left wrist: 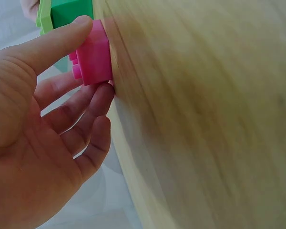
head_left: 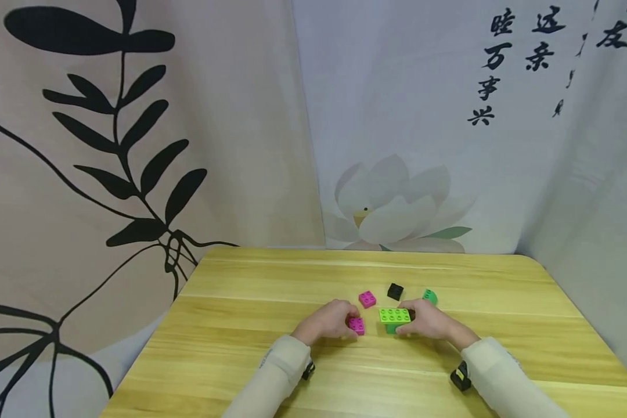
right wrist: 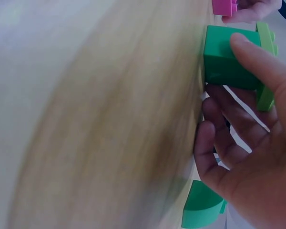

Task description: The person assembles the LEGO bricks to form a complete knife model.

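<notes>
Toy blocks (head_left: 394, 315): two pink (head_left: 367, 299), two green (head_left: 430, 296), one lime, one black (head_left: 395, 291).
Left hand (head_left: 330, 320) pinches one pink, right hand (head_left: 432, 321) pinches lime-topped green (right wrist: 229, 67); wooden table (head_left: 386, 377), printed curtains (head_left: 256, 116).

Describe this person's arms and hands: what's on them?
The left sleeve and right sleeve are long and cream-coloured. The left hand and right hand wear no gloves. The left gadget and right gadget, by the cuffs, are small and black; the right shows a yellow patch.

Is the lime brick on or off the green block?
On. The head view shows the lime brick directly above the green block; the right wrist view shows no gap between them.
</notes>
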{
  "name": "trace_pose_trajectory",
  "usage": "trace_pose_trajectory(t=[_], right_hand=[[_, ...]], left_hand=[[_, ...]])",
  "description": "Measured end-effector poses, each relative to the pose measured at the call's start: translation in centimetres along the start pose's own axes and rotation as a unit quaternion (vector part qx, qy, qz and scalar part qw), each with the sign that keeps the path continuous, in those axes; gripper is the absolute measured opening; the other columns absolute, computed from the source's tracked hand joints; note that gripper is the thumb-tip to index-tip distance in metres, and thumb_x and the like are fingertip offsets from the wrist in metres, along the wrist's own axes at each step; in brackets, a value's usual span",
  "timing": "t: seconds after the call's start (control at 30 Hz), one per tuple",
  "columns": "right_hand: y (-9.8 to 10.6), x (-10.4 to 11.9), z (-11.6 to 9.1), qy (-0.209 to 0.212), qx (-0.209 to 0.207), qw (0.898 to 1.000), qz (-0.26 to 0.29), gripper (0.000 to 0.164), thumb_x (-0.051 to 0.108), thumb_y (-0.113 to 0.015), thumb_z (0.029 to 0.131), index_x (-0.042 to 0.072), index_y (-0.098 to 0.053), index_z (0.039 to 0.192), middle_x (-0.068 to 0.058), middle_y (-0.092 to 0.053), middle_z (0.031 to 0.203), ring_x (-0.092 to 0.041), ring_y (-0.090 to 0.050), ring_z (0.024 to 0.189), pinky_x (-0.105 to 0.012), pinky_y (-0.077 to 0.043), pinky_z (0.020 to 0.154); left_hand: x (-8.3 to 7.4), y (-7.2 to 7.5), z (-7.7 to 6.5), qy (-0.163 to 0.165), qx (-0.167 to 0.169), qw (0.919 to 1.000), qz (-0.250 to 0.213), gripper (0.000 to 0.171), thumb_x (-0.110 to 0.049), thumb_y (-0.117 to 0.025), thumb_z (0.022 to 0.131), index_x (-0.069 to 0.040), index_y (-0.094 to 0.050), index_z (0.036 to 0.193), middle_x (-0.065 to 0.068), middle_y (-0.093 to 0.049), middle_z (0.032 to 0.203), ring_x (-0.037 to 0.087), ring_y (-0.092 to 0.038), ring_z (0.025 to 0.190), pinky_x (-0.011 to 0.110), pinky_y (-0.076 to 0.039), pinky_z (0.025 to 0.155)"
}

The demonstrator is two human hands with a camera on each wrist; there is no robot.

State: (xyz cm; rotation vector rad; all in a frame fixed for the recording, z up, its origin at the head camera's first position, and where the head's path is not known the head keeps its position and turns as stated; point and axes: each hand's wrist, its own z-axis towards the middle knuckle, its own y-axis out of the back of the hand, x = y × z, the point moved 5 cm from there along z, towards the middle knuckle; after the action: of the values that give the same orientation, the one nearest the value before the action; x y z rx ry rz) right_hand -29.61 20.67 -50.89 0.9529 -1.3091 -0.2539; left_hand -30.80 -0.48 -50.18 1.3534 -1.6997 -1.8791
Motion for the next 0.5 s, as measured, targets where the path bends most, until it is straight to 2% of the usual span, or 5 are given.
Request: trace_pose_trajectory(t=[0.13, 0.3, 0.5], right_hand=[[0.05, -0.03, -0.02, -0.004, -0.001, 1.0, -0.001, 0.034, 0.027, -0.079, 0.076, 0.01, -0.065, 0.103, 0.005, -0.06, 0.087, -0.014, -0.054, 0.08, -0.027, -0.047, 0.068], [0.08, -0.03, -0.06, -0.002, 0.0, 1.0, 0.001, 0.034, 0.027, -0.079, 0.077, 0.01, -0.065, 0.102, 0.005, -0.06, 0.087, -0.014, -0.054, 0.08, -0.027, -0.047, 0.068], [0.12, 0.19, -0.08, 0.001, 0.003, 1.0, 0.009, 0.032, 0.025, -0.079, 0.077, 0.01, -0.065, 0.102, 0.005, -0.061, 0.086, -0.014, -0.055, 0.079, -0.026, -0.047, 0.067]], left_hand=[[-0.06, -0.15, 0.05, 0.008, 0.005, 0.9999, -0.01, 0.031, -0.023, -0.081, 0.076, -0.012, -0.069, 0.102, -0.012, -0.055, 0.079, 0.004, -0.049, 0.071, 0.019, -0.043, 0.065], [-0.14, -0.09, -0.05, 0.014, 0.002, 0.9998, -0.017, 0.031, -0.021, -0.08, 0.078, -0.011, -0.068, 0.104, -0.011, -0.055, 0.08, 0.004, -0.05, 0.071, 0.019, -0.043, 0.064], [-0.08, 0.24, -0.21, -0.003, -0.018, 0.9987, -0.047, 0.03, -0.018, -0.077, 0.079, -0.011, -0.067, 0.106, -0.011, -0.055, 0.08, 0.004, -0.05, 0.071, 0.018, -0.044, 0.064]])
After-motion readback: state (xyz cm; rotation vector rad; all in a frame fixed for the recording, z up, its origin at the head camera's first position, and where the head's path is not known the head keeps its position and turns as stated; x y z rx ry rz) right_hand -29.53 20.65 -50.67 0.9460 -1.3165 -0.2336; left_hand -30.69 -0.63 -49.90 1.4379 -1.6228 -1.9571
